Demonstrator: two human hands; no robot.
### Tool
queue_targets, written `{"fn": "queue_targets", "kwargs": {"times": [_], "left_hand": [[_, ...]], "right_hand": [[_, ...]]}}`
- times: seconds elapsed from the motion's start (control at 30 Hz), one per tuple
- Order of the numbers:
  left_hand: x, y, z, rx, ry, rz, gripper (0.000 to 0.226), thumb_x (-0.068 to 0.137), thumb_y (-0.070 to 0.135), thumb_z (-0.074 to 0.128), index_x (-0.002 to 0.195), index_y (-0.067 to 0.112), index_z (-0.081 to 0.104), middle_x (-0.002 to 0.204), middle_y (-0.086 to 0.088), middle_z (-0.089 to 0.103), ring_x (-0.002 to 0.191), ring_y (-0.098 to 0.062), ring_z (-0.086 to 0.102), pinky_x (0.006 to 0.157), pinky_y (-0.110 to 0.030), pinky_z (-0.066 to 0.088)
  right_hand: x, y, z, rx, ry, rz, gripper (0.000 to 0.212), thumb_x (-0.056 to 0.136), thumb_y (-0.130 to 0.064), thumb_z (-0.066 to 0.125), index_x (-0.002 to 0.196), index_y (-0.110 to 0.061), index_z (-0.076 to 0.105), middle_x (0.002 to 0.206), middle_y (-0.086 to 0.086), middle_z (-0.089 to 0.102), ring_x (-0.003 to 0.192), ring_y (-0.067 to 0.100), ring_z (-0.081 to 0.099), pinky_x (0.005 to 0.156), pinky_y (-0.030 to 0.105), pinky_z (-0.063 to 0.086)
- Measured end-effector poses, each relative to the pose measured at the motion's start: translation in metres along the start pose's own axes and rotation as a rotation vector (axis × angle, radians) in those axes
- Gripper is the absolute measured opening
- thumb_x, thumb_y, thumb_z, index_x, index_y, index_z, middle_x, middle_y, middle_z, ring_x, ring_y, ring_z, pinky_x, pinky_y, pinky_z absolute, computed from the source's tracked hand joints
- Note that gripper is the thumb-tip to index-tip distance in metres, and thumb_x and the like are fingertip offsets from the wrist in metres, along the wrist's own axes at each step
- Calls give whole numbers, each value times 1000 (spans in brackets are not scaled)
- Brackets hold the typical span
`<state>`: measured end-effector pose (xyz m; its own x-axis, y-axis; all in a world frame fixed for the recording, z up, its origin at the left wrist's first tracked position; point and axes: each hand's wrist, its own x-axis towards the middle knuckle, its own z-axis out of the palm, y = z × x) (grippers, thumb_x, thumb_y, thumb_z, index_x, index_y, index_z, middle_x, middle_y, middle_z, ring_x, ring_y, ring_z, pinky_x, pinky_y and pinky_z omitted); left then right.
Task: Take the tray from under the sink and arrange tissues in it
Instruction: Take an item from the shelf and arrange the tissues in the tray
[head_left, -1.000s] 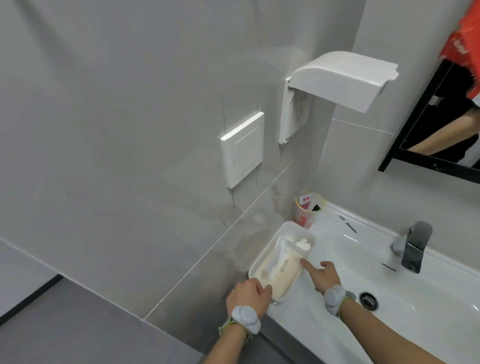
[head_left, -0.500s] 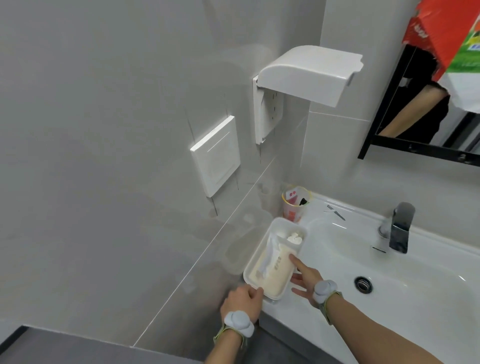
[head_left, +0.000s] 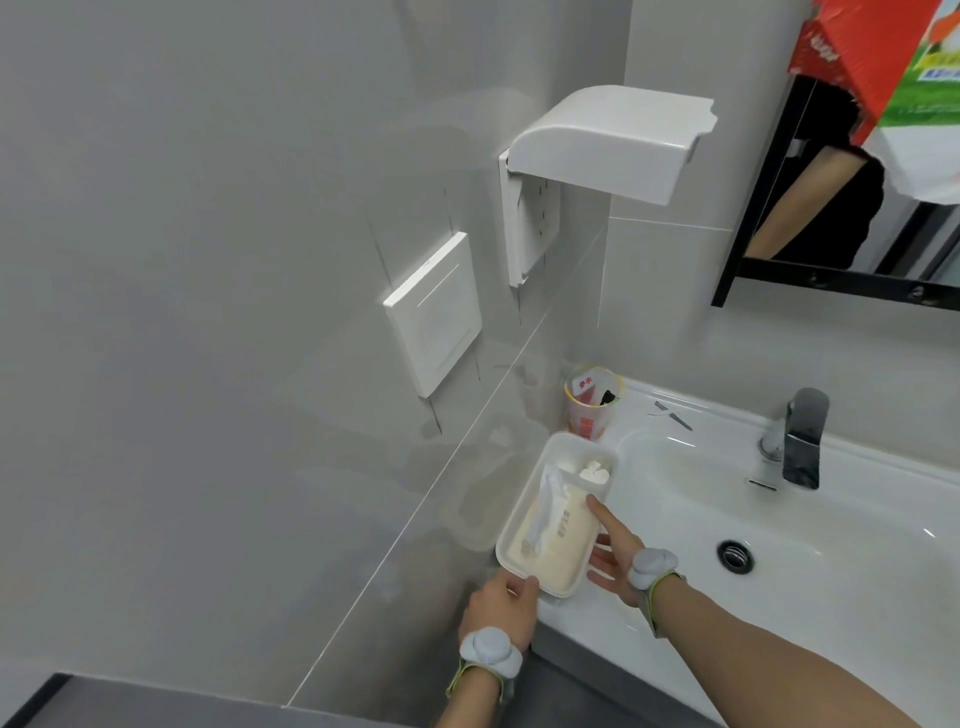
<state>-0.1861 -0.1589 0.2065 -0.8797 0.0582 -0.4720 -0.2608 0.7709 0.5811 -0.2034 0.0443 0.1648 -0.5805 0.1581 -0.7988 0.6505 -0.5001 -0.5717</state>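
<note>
Your left hand (head_left: 501, 603) sits nearest you, at about 6 o'clock in the view, with a grey wrist tracker (head_left: 489, 653) strapped on. Its fingers are curled onto the near corner of the white tray (head_left: 524, 514), gripping the rim there. Just to its 3 o'clock, your right hand (head_left: 613, 558) lies against the tray's long right side: the fingers are straight and spread apart, the index finger stretched along the rim and touching the tissue pack (head_left: 551, 535), the others resting on the sink edge. A second grey tracker (head_left: 653, 567) rides on that wrist.

The tray rests on the left ledge of the white sink (head_left: 810, 561), close against the grey tiled wall (head_left: 208, 364). Inside it lies a cream soft pack of tissues, filling the longer compartment lengthwise, with a loose white sheet pulled up along its top. A smaller compartment at the tray's 12 o'clock end holds a small crumpled white wad (head_left: 593, 470).

Just beyond the tray, at its 12 o'clock, a clear plastic cup (head_left: 589, 410) with red print stands in the corner. Toward 2 o'clock, the chrome faucet (head_left: 802, 439) rises at the basin's back edge, and the drain (head_left: 735, 555) sits in the bowl below it.

Higher on the wall, a white switch plate (head_left: 434, 312) and a socket with its white splash cover (head_left: 608, 140) raised. At 1 o'clock, a black-framed mirror (head_left: 831, 280).
</note>
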Motion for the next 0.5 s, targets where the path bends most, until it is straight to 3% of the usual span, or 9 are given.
{"fn": "queue_targets", "kwargs": {"times": [0.17, 0.3, 0.4, 0.5], "left_hand": [[2, -1, 0, -48, -42, -17, 33, 85, 59, 47, 77, 29, 59, 94, 4, 71, 87, -21, 66, 78, -29, 52], [3, -5, 8, -101, -112, -84, 54, 81, 75, 39, 84, 26, 62, 97, -1, 72, 95, -26, 65, 89, -33, 49], [8, -16, 24, -182, -135, -145, 76, 66, 91, 30, 85, 26, 65, 95, -2, 73, 93, -30, 69, 92, -39, 51], [3, -11, 34, -233, -158, -152, 76, 67, 89, 30, 87, 24, 65, 85, -3, 73, 84, -28, 69, 91, -42, 52]], "right_hand": [[5, 4, -7, 13, -2, 26, 96, 57, -71, 79, 127, -10, 53, 124, 9, 61, 118, 26, 58, 101, 44, 50], [5, 6, -13, -12, -2, 52, 103, 45, -71, 84, 122, -8, 58, 122, 10, 64, 113, 25, 61, 88, 41, 55], [-1, 8, -15, -72, 25, 34, 98, 43, -70, 83, 114, -5, 62, 114, 11, 65, 105, 24, 63, 81, 37, 57], [-10, 13, -26, -101, 73, 11, 88, 47, -68, 81, 107, -5, 65, 109, 11, 67, 100, 23, 65, 76, 35, 57]]}}
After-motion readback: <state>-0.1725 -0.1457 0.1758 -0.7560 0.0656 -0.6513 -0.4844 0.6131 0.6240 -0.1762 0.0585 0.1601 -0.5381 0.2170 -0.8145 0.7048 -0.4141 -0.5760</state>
